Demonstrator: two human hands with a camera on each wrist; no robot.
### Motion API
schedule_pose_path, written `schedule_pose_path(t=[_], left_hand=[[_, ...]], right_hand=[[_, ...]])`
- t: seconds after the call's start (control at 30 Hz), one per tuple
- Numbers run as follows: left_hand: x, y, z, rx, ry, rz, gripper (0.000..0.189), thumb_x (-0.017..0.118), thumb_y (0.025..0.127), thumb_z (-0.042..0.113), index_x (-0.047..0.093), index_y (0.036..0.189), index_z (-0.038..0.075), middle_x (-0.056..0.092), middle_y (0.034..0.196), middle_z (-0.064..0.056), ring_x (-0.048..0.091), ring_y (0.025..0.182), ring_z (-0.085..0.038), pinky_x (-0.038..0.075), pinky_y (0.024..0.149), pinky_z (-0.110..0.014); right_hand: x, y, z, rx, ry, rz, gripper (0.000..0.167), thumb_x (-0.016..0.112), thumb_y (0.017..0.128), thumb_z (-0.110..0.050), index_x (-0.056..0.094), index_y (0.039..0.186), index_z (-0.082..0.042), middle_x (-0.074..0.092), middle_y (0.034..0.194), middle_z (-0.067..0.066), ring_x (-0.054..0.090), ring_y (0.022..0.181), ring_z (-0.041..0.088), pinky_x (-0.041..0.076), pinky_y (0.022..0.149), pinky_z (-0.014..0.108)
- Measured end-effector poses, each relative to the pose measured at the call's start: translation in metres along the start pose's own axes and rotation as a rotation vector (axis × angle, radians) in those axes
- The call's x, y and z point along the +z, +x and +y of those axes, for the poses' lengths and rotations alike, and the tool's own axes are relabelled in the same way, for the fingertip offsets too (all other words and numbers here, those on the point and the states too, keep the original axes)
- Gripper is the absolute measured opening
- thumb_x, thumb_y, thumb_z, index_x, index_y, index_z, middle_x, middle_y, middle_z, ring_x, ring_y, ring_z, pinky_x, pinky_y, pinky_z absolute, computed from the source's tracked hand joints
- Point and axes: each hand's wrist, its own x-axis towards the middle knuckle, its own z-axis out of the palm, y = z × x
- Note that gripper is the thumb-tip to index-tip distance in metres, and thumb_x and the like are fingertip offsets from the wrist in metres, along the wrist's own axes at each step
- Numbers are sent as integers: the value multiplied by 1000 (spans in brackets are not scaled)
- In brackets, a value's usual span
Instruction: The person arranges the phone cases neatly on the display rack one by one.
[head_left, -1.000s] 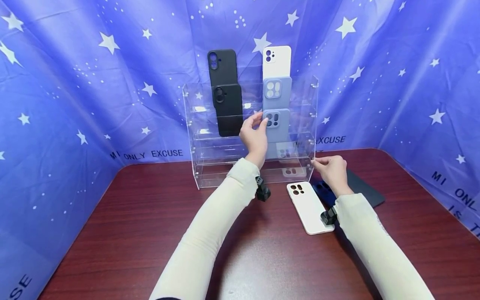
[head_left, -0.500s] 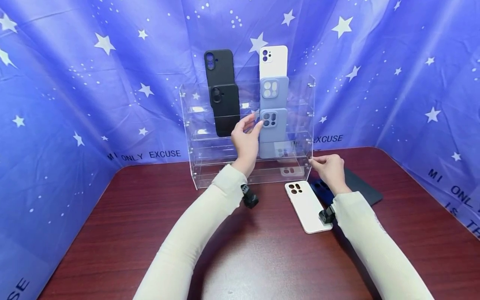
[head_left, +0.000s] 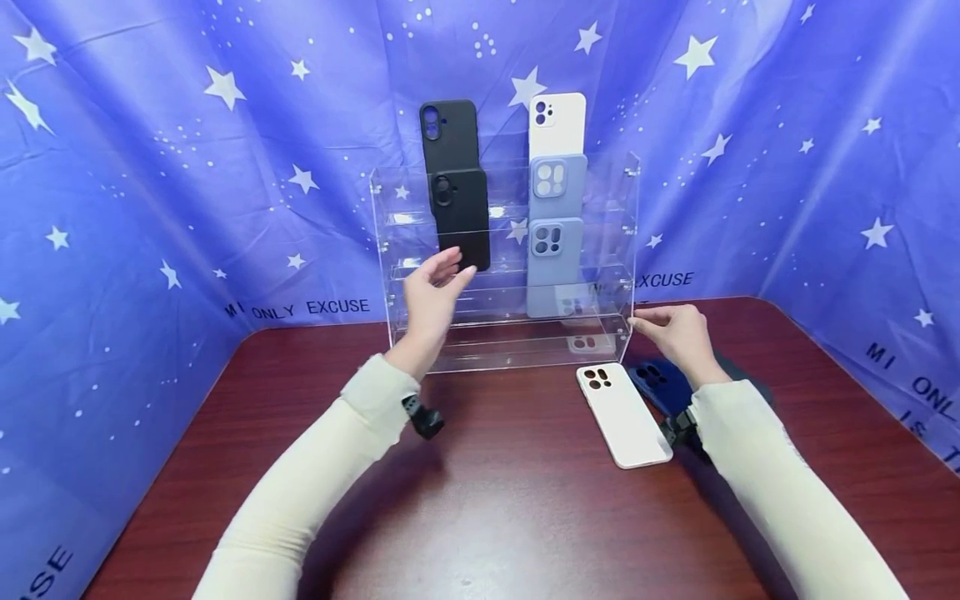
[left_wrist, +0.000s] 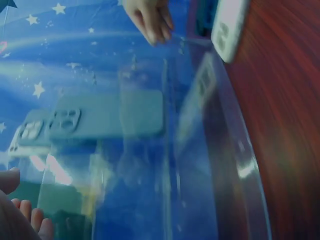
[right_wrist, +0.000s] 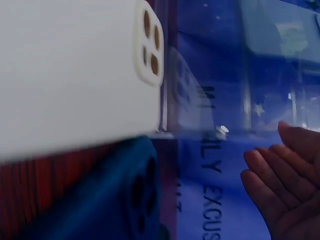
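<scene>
A clear acrylic display stand (head_left: 502, 358) holds upright phone cases in tiers. On its left are two black phone cases, the upper one (head_left: 457, 150) behind the lower one (head_left: 471, 218). Its right column has a white phone case (head_left: 566, 125) on top and two light blue phone cases below, the upper (head_left: 572, 187) and the lower (head_left: 555, 279). My left hand (head_left: 430, 304) is in front of the lower black case's bottom edge, fingers loose, holding nothing. My right hand (head_left: 681, 335) pinches the stand's right side edge between thumb and fingers.
On the brown table (head_left: 480, 492), a white phone case (head_left: 630, 429) lies before the stand's right corner. A dark blue phone case (head_left: 663, 383) lies beside it, partly beneath my right wrist. A dark flat item (head_left: 756, 379) shows behind that sleeve. A starry blue curtain (head_left: 315, 233) surrounds the table.
My left hand has moved left and down, from the lower light blue case to in front of the lower black case. The right hand stays at the stand's edge.
</scene>
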Motion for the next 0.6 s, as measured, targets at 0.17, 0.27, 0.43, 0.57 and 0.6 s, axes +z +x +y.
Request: schedule_pose_path(t=[0.17, 0.27, 0.43, 0.57, 0.6], left_hand=[[-45, -9, -6, -30, 96, -40, 42, 72, 80, 1, 60, 120, -5, 62, 119, -23, 58, 111, -33, 46, 95, -32], [-73, -15, -10, -35, 151, -54, 44, 72, 80, 1, 59, 122, -6, 60, 121, -24, 56, 113, -34, 46, 95, -34], [-114, -26, -20, -31, 270, -28, 46, 74, 79, 3, 60, 123, -2, 62, 120, -21, 60, 108, -32, 48, 92, -31], [-134, -33, -28, -73, 371, -43, 48, 74, 80, 7, 59, 125, 1, 62, 122, -18, 60, 108, -29, 48, 91, -29], [-137, -34, -30, -81, 404, -58, 49, 74, 81, 8, 58, 126, 1, 61, 123, -18, 59, 110, -30, 48, 92, -31]], right_hand=[[-26, 0, 13, -59, -15, -93, 42, 65, 89, -34, 68, 112, 1, 66, 107, 23, 61, 101, 38, 47, 82, 46], [-39, -1, 28, -81, -43, -177, 45, 65, 88, -37, 67, 114, 0, 67, 108, 21, 64, 97, 27, 48, 77, 28], [-52, -4, 58, -92, -56, -289, 47, 67, 88, -34, 63, 120, 0, 66, 112, 19, 61, 102, 22, 44, 77, 16], [-59, -11, 84, -66, -51, -357, 55, 65, 89, -34, 55, 128, 4, 58, 123, 26, 50, 116, 41, 43, 91, 44], [-61, -13, 90, -58, -55, -368, 57, 65, 89, -34, 53, 129, 4, 56, 125, 27, 48, 118, 43, 41, 92, 50]])
